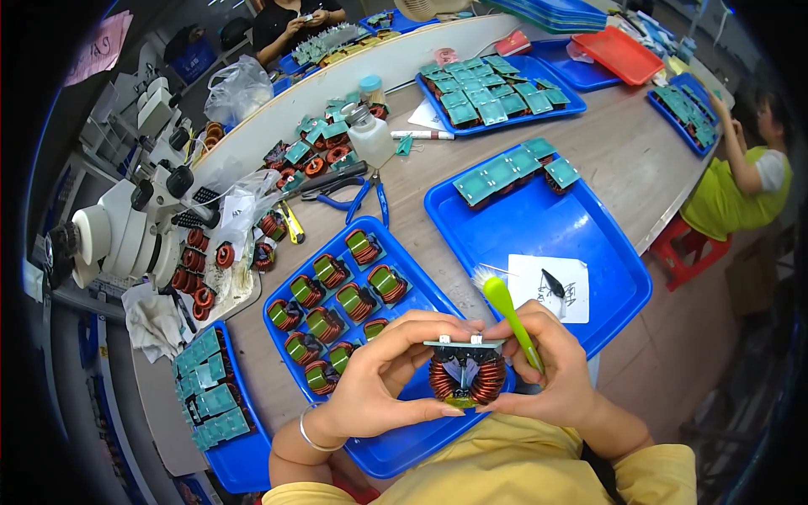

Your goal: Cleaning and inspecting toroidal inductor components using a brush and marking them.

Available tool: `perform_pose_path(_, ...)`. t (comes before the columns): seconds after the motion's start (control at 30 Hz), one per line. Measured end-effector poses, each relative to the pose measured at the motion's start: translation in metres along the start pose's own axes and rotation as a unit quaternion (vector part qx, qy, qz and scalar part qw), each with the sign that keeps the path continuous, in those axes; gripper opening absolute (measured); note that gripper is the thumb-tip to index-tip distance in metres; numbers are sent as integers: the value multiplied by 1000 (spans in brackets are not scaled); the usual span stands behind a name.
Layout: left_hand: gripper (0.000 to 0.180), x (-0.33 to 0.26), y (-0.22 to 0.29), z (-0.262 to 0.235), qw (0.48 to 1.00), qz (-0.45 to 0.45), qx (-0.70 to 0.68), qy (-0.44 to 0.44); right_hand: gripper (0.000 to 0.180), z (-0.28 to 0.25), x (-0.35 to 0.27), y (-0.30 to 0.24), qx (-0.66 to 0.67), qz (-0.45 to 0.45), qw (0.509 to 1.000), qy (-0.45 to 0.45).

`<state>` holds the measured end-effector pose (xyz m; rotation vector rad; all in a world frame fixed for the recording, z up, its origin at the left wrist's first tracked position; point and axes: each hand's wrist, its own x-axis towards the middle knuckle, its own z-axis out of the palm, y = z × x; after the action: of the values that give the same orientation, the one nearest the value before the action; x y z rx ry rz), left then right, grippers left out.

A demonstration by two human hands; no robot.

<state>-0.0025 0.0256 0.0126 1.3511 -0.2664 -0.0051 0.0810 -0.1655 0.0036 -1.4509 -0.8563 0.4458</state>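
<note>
In front of my chest, both hands grip a copper-wound toroidal coil [467, 379] with a small green circuit board on its top edge. My left hand [379, 383] pinches its left side, with the thumb beneath and fingers along the board. My right hand [560, 370] holds the other side and also keeps a green-handled brush [509, 316] between its fingers, white bristles pointing up and away. Below my hands lies a blue tray [421, 442] with several similar coils with green bands. A second blue tray [505, 227] to the right carries board-topped coils along its far end.
Blue pliers [362, 198], a yellow cutter [292, 223] and a translucent bottle [370, 139] stand or lie beyond the trays. White microscope-like equipment [118, 227] occupies the left. Marked paper [572, 295] lies in the right tray. A co-worker [741, 177] sits at far right, another person [295, 25] beyond the divider.
</note>
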Motion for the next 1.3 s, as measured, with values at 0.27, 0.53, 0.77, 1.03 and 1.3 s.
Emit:
perform_pose_path(0.27,60,-1,6,11,1000,-8,10,24,58,1,-3,6,45,8,999,9)
perform_pose_path(0.53,65,-4,1,10,980,33,191,45,60,0,-3,0,-2,30,999,-24)
perform_pose_path(0.77,67,-3,13,9,945,-4,324,44,54,-13,10,-16,13,77,997,-26)
perform_pose_path(1.03,60,1,16,10,944,15,329,-18,35,-12,34,-25,-1,140,980,-138)
perform_pose_path(1.3,61,1,13,9,939,9,342,-43,32,-12,42,-26,-1,181,968,-176)
